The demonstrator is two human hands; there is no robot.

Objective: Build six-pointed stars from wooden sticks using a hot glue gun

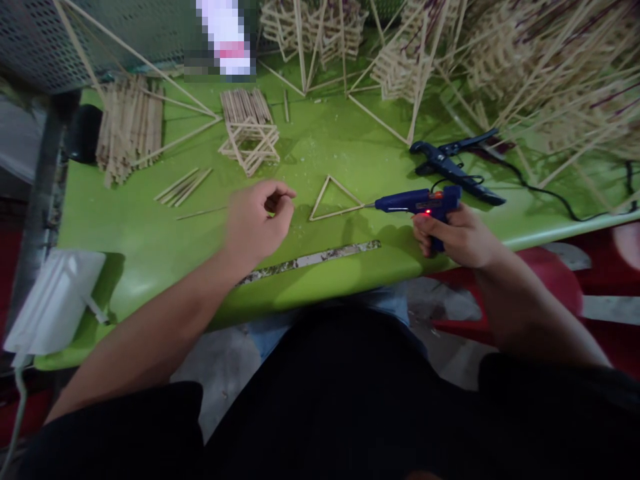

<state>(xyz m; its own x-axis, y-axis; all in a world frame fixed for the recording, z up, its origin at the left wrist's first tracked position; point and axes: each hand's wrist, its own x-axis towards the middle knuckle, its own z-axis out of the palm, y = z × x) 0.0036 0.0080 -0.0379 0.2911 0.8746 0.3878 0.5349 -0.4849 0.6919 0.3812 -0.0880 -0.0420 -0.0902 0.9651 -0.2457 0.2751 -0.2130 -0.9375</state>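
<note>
In my right hand (457, 233) is a blue glue gun (405, 202) with a lit red light. Its nozzle meets the right corner of a small triangle of sticks (336, 215) on the green table (320, 147). My left hand (260, 220) hovers left of the triangle, slightly blurred, thumb and fingers curled towards each other; whether anything thin is between them is too small to tell. A single thin stick (200, 213) lies left of that hand, below a few short sticks (184, 187). A speckled strip (315, 258) lies near the front edge.
Stick bundles (131, 127) and stacked triangles (253, 147) stand at the back left. Black cutters (455, 170) and a cable lie right. Stick lattices (400, 67) crowd the back right. A white power box (55, 300) sits front left; a red stool (545, 280) is below the table's right side.
</note>
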